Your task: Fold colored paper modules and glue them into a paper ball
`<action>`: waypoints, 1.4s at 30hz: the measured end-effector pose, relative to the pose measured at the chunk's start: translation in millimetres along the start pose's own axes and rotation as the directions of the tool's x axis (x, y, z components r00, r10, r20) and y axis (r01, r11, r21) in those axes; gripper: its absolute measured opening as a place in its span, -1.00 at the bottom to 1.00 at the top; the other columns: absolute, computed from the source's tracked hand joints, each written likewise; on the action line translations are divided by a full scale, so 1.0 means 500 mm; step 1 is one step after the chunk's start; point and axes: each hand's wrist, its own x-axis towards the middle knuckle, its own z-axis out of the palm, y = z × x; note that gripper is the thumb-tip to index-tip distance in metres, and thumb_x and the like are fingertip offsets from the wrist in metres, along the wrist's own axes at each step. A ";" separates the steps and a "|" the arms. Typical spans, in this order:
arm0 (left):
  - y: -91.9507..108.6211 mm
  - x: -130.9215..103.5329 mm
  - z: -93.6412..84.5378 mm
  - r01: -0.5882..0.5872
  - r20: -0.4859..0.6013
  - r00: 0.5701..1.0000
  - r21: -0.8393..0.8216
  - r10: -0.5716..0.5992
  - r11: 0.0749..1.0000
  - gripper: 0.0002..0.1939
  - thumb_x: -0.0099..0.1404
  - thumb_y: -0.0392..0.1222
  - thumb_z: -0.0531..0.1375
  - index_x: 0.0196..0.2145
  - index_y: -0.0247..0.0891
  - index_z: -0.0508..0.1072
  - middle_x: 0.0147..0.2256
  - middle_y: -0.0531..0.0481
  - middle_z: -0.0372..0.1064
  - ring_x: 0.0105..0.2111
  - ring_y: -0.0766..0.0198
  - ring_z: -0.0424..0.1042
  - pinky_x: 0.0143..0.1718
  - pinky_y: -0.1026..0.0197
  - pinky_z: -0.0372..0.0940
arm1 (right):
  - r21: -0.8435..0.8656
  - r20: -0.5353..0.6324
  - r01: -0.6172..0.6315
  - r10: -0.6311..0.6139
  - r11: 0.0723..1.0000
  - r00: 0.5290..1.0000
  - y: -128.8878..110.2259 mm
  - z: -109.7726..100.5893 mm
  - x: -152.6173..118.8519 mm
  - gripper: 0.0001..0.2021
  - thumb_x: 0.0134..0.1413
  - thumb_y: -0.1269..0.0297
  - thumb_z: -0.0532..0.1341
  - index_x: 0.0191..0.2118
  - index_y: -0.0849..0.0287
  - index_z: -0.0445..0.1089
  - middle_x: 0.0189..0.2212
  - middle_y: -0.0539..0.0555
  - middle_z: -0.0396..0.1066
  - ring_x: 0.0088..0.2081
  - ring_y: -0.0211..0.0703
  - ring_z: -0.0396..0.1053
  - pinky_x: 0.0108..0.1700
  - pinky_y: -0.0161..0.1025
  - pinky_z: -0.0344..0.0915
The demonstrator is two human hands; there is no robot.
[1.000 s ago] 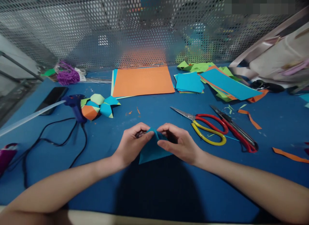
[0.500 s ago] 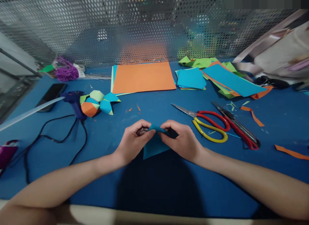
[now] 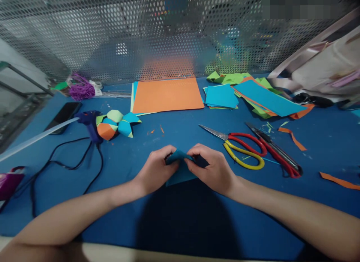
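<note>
A piece of blue paper (image 3: 182, 175) is held between my two hands at the middle of the table, its upper edge bent over. My left hand (image 3: 159, 166) pinches the left side, thumb in front and fingers behind. On the right side, my right hand (image 3: 212, 164) grips the same sheet between thumb and fingers. Part of the paper is hidden by the hands. To the right of my right hand lie scissors (image 3: 225, 137) with one red and one yellow handle, and a red and black utility knife (image 3: 277, 151).
Orange sheets (image 3: 168, 95) lie stacked by the perforated metal panel (image 3: 112, 33). Blue squares (image 3: 221, 96) and paper strips (image 3: 270, 95) are at back right. Leftward are a glue gun (image 3: 89, 123) with its cord, a folded paper piece (image 3: 107, 130), a phone (image 3: 63, 117) and purple yarn (image 3: 81, 87).
The paper's top edge has been bent further, now peaking between my fingers, and its left part shows more. The view has shifted slightly, so the table's objects appear a little lower.
</note>
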 end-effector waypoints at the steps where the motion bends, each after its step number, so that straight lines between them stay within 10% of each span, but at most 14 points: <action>1: 0.000 -0.001 0.000 -0.009 0.003 1.000 0.005 0.009 1.000 -0.94 0.15 -0.33 0.11 -0.47 -0.28 0.34 -0.51 0.12 0.23 -0.47 0.37 0.19 -0.43 0.33 0.12 | -0.002 0.004 -0.002 0.002 1.000 1.000 -0.001 0.000 0.000 -0.96 0.02 0.41 0.14 -0.40 0.14 0.30 -0.49 0.01 0.35 -0.45 -0.27 0.31 -0.39 -0.33 0.25; 31: -0.031 0.011 0.001 0.174 0.016 0.984 -0.199 -0.175 0.964 -0.81 0.10 -0.12 0.16 -0.52 -0.28 0.27 -0.58 0.16 0.14 -0.56 0.41 0.11 -0.54 0.34 0.06 | 0.112 0.158 -0.272 0.253 0.956 0.954 0.037 0.004 0.009 -0.74 -0.05 0.22 0.23 -0.20 0.17 0.43 -0.40 0.02 0.45 -0.40 -0.23 0.34 -0.39 -0.31 0.28; 42: -0.037 0.001 0.015 -0.010 -0.115 0.993 -0.127 -0.005 0.992 -0.82 0.08 -0.15 0.15 -0.57 -0.27 0.25 -0.60 0.17 0.04 -0.55 0.41 0.05 -0.54 0.34 0.01 | 0.014 0.214 -0.205 0.197 0.979 0.957 0.020 0.002 0.008 -0.86 -0.06 0.27 0.19 -0.33 0.20 0.36 -0.53 -0.07 0.28 -0.48 -0.30 0.18 -0.41 -0.33 0.16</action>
